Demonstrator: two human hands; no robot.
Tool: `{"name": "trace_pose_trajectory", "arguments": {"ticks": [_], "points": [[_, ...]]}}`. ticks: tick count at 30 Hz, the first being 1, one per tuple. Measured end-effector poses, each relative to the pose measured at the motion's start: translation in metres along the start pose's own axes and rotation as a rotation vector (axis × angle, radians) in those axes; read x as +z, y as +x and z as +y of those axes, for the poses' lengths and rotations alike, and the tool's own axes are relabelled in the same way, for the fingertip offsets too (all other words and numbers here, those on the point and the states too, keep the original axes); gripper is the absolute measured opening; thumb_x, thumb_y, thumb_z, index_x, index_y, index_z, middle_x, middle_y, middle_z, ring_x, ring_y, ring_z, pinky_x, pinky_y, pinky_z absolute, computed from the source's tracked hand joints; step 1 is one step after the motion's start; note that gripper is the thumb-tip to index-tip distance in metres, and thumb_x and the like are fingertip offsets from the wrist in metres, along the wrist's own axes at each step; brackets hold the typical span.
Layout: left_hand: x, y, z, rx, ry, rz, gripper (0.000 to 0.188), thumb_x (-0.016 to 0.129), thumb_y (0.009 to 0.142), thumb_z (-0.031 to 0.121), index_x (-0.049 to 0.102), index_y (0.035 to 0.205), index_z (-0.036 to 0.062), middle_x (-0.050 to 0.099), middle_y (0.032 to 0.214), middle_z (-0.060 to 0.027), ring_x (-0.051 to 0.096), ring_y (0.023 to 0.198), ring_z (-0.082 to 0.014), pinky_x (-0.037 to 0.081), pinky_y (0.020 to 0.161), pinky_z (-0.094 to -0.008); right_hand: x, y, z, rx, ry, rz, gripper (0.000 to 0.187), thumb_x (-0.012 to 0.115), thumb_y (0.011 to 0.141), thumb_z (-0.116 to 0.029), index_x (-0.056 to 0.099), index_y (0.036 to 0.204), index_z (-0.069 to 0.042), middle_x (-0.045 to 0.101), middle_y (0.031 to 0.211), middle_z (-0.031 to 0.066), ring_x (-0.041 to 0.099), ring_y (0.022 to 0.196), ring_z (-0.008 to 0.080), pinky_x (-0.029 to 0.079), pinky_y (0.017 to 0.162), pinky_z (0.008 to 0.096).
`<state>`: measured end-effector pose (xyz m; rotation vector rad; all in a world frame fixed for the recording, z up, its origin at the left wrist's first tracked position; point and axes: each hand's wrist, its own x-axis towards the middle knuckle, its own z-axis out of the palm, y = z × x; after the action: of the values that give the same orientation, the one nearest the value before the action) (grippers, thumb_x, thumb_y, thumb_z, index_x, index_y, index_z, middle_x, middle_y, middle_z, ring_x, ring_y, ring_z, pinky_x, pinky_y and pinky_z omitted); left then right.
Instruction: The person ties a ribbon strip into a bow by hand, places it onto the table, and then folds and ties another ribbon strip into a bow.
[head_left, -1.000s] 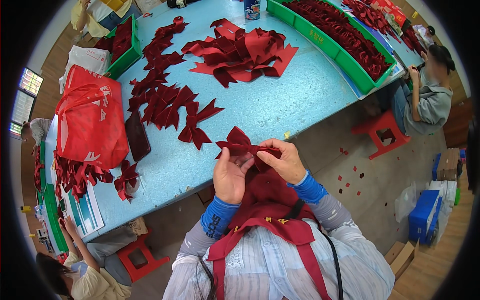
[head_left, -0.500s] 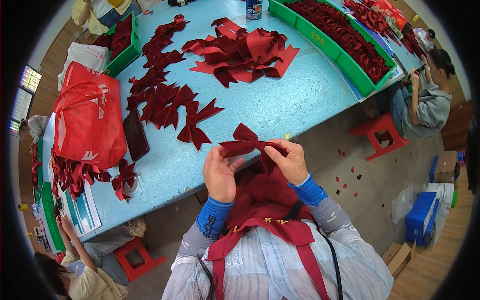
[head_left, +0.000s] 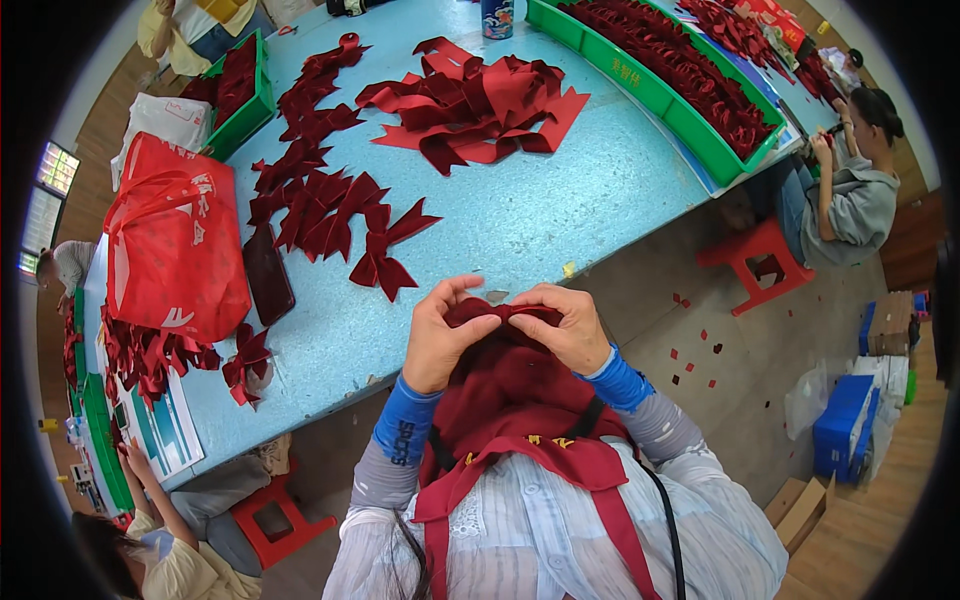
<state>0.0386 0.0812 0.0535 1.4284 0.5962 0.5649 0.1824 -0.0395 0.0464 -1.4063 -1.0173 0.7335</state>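
A dark red velvet bow (head_left: 503, 312) is pinched between my two hands, just off the table's front edge and above my lap. My left hand (head_left: 441, 333) grips its left loop, thumb laid along the front. On the other side my right hand (head_left: 566, 326) holds the right loop with thumb and fingers closed. My fingers cover much of the bow, and its tails blend into the red apron (head_left: 510, 400) below. Finished-looking bows (head_left: 385, 248) lie in an overlapping row on the blue table (head_left: 480, 225), left of my hands.
Loose red ribbon pieces (head_left: 480, 105) are heaped at the table's middle. Green bins (head_left: 655, 92) of ribbon stand far right and far left. A red bag (head_left: 178, 240) and a dark phone (head_left: 268, 275) lie at left. Other people sit at both sides; a red stool (head_left: 755, 262) stands right.
My left hand has gone from open beside the bow to gripping its left loop. The bow has turned and come slightly nearer my body, its tails no longer spread in view.
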Motion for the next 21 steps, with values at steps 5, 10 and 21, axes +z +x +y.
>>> {"name": "trace_pose_trajectory", "arguments": {"ticks": [5, 10, 21], "points": [[0.0, 0.001, -0.006, -0.185, -0.273, -0.073, 0.019, 0.067, 0.077, 0.001, 0.06, 0.095, 0.001, 0.062, 0.083, -0.003, 0.057, 0.072, -0.0083, 0.046, 0.068, -0.0202, -0.004, 0.0, 0.011, 0.203, 0.334, 0.079, 0.019, 0.06, 0.086, -0.005, 0.06, 0.104, 0.002, 0.063, 0.089, 0.0047, 0.057, 0.079, 0.0081, 0.046, 0.071, 0.0215], [-0.001, 0.0, -0.007, -0.205, -0.307, 0.009, 0.014, 0.068, 0.078, 0.003, 0.061, 0.09, 0.0012, 0.062, 0.08, -0.0011, 0.056, 0.068, -0.0065, 0.046, 0.064, -0.0195, -0.021, 0.006, 0.032, 0.179, 0.353, 0.073, 0.022, 0.056, 0.088, -0.006, 0.057, 0.109, 0.002, 0.062, 0.09, 0.0036, 0.057, 0.082, 0.0074, 0.046, 0.072, 0.0207], [0.001, -0.003, -0.011, -0.173, -0.302, 0.079, 0.011, 0.065, 0.082, 0.004, 0.059, 0.091, 0.0013, 0.062, 0.079, -0.0011, 0.056, 0.069, -0.0063, 0.046, 0.063, -0.0201, -0.024, 0.011, 0.009, -0.053, -0.062, 0.095, 0.029, 0.063, 0.083, -0.01, 0.056, 0.109, 0.0, 0.062, 0.096, 0.0041, 0.058, 0.085, 0.0102, 0.046, 0.077, 0.0238]]}}
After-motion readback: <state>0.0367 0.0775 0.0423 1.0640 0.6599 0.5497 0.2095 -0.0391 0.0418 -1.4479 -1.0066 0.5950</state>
